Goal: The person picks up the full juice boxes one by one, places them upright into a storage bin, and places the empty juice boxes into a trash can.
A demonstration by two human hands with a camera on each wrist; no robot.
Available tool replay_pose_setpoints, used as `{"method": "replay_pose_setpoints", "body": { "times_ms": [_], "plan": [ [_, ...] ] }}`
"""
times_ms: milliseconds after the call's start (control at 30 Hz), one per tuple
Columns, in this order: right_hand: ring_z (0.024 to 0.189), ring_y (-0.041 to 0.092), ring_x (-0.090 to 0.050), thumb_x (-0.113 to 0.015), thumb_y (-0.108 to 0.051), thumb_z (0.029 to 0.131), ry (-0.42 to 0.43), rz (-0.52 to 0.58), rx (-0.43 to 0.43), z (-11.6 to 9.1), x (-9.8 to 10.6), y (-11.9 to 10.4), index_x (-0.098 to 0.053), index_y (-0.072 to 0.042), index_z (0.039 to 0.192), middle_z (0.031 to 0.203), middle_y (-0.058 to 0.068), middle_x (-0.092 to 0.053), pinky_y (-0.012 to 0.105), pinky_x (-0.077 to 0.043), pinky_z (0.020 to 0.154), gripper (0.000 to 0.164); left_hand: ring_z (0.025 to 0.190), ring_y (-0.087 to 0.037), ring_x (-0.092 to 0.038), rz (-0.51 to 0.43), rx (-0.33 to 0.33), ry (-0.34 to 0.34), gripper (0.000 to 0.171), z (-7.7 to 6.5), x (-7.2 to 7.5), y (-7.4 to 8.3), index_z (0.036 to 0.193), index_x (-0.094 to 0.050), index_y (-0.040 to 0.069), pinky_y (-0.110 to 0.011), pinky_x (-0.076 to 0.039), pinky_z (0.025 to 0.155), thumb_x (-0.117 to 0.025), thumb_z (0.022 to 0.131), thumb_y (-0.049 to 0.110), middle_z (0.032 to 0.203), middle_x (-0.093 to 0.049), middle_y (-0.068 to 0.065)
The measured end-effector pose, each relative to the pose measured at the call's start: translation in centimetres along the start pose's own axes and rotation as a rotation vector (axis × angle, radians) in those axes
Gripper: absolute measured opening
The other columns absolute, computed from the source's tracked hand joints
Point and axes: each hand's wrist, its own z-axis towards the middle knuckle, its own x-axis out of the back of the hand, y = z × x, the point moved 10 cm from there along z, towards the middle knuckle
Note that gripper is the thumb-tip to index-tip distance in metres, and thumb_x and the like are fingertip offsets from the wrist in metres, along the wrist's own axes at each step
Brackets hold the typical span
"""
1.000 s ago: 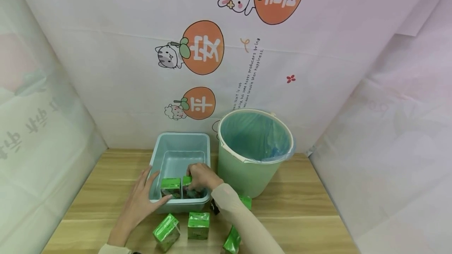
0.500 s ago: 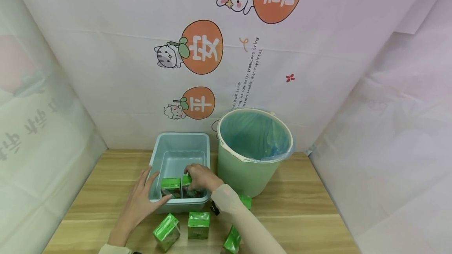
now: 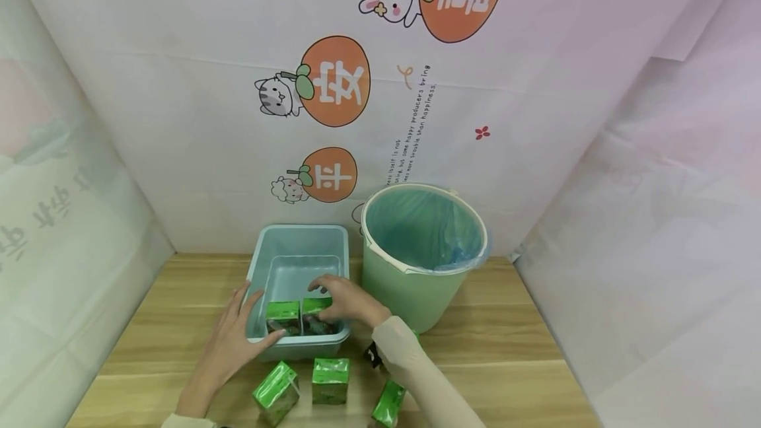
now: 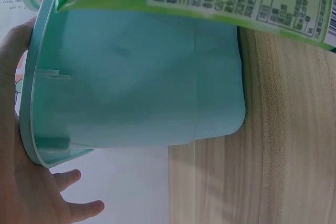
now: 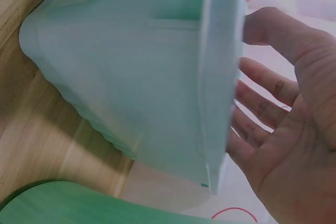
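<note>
A light-blue plastic basin stands on the table, with two green-topped packs side by side at its near end: a left pack and a right pack. My left hand rests on the basin's near-left corner, fingers spread, thumb at the front rim. My right hand hovers over the right pack with fingers loosely bent and nothing visibly held. In the right wrist view, the basin rim partly hides its fingertips. On the table in front are a tilted pack, an upright pack and a pack beside my right sleeve.
A green bin with a bag liner stands right of the basin, close to it. White printed sheets form walls behind and at both sides. A small black object shows by the right sleeve. Wooden tabletop extends to the right.
My right hand has drawn slightly up and back from the right pack, leaving more of its green top visible. The left hand keeps its place on the basin; the head view has shifted slightly.
</note>
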Motion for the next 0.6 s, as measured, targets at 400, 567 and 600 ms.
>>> {"method": "replay_pose_setpoints", "body": {
  "times_ms": [400, 567, 600],
  "plan": [
    [0.128, 0.029, -0.061, -0.078, -0.01, 0.097, 0.082, 0.024, 0.047, -3.9, 2.1, -0.2, -0.062, -0.006, 0.141, 0.141, 0.011, -0.063, 0.035, -0.054, 0.103, 0.047, 0.148, -0.06, -0.028, -0.001, -0.022, 0.006, 0.09, 0.0, 0.0, 0.4, 0.153, -0.049, 0.007, -0.085, -0.029, 0.107, -0.085, 0.084, 0.053, 0.168, -0.027, -0.027],
    [0.129, 0.028, -0.06, -0.076, -0.007, 0.097, 0.122, 0.033, 0.032, -5.6, 2.3, 0.8, -0.061, -0.006, 0.142, 0.143, 0.01, -0.063, 0.037, -0.053, 0.105, 0.048, 0.15, -0.059, -0.026, 0.006, 0.0, -0.013, 0.091, -0.1, 0.0, 0.1, 0.154, -0.048, 0.008, -0.086, -0.029, 0.106, -0.083, 0.085, 0.055, 0.17, -0.024, -0.026],
    [0.13, 0.029, -0.06, -0.076, -0.008, 0.097, 0.128, 0.037, 0.033, -6.0, 2.4, 1.0, -0.06, -0.005, 0.143, 0.144, 0.011, -0.062, 0.039, -0.053, 0.107, 0.048, 0.15, -0.059, -0.026, 0.008, -0.001, -0.01, 0.091, -0.1, 0.0, 0.1, 0.154, -0.048, 0.007, -0.086, -0.029, 0.106, -0.083, 0.085, 0.055, 0.17, -0.025, -0.026]
  ]
}}
